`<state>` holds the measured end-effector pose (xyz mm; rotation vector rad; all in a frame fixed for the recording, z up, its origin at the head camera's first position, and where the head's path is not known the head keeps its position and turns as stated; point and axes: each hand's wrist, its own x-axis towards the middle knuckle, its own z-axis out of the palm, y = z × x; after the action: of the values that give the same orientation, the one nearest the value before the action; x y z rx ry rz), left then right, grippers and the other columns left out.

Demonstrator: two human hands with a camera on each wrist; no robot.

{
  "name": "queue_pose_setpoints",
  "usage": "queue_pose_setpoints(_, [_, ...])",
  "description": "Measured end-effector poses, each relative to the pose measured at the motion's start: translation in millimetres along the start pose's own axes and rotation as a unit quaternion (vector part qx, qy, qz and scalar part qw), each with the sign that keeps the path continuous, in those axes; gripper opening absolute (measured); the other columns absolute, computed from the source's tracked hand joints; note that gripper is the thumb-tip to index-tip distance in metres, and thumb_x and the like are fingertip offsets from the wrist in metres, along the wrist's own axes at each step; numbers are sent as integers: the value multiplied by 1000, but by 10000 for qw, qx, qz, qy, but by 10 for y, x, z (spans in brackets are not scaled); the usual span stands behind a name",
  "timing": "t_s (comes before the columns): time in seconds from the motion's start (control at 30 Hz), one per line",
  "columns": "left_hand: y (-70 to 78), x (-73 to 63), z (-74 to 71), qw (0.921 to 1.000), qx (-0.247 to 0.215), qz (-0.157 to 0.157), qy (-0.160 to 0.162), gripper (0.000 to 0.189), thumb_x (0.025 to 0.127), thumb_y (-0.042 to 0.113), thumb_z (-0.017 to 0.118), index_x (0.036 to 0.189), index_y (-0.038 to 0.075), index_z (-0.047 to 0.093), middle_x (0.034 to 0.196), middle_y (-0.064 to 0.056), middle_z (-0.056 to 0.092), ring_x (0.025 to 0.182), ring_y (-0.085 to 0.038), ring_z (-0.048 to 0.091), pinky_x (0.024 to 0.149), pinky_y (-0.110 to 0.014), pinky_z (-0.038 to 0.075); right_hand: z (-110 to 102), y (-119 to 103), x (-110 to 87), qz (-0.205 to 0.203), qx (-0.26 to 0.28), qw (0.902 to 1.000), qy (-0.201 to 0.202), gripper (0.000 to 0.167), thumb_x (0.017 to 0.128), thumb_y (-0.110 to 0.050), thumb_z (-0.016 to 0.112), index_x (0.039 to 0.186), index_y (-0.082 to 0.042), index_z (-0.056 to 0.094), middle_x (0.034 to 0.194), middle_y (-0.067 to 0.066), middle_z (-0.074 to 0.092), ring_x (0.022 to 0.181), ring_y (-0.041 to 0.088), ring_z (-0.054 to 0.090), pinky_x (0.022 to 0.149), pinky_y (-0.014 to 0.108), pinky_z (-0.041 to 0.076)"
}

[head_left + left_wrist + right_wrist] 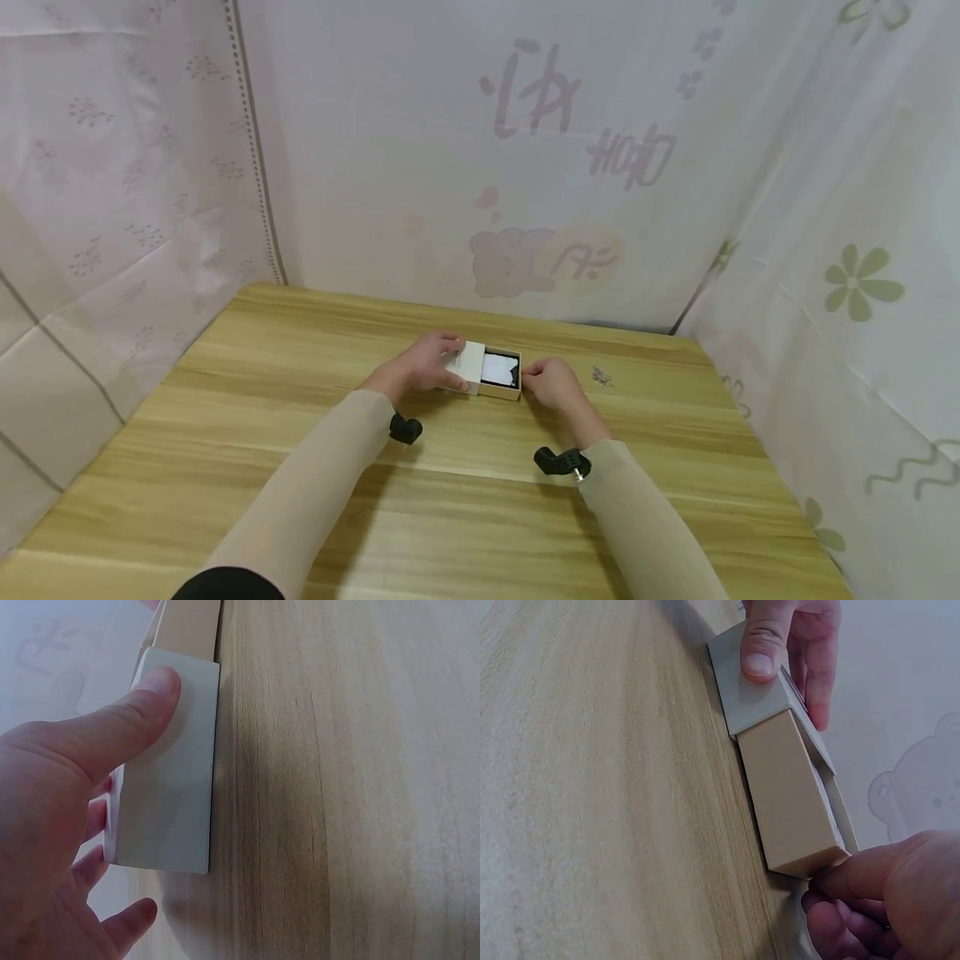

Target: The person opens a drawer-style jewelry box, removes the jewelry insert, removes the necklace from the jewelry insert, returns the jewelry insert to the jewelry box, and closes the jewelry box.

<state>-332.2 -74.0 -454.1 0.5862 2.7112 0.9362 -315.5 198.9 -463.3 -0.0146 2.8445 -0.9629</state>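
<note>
A small drawer-style gift box lies on the wooden table, with its tan inner drawer (787, 795) slid partway out of the white sleeve (169, 787). My left hand (429, 364) grips the sleeve from the left, the thumb along its near side and the fingers over the far side. At the drawer's right end, my right hand (553, 382) pinches the edge between thumb and curled fingers; the fingers hide what exactly they hold there. Inside the drawer, a white card (498, 369) with a notched edge shows against a black lining.
Right of my right hand, a small greyish clump (602, 377) lies on the wooden table (450, 517). Pale printed curtains (375, 167) hang behind and at both sides of the table. Each wrist carries a black camera mount (558, 462).
</note>
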Motion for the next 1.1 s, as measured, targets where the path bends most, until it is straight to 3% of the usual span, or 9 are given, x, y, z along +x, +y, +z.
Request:
queue_pose_setpoints(0.6, [15, 22, -9, 9998, 220, 18, -24, 92, 92, 38, 92, 167, 8, 47, 176, -16, 38, 165, -41, 31, 136, -54, 26, 63, -118, -18, -126, 119, 9998, 11, 24, 107, -16, 70, 119, 0, 81, 88, 8, 79, 82, 17, 67, 78, 28, 50])
queue_pose_setpoints(1.1, [-11, 53, 7, 9997, 239, 15, -15, 91, 91, 37, 92, 166, 8, 48, 176, -14, 40, 165, -41, 32, 136, -53, 28, 78, -156, -3, -126, 171, 9998, -19, 22, 106, -14, 70, 117, 1, 82, 96, 10, 79, 84, 17, 67, 79, 27, 50])
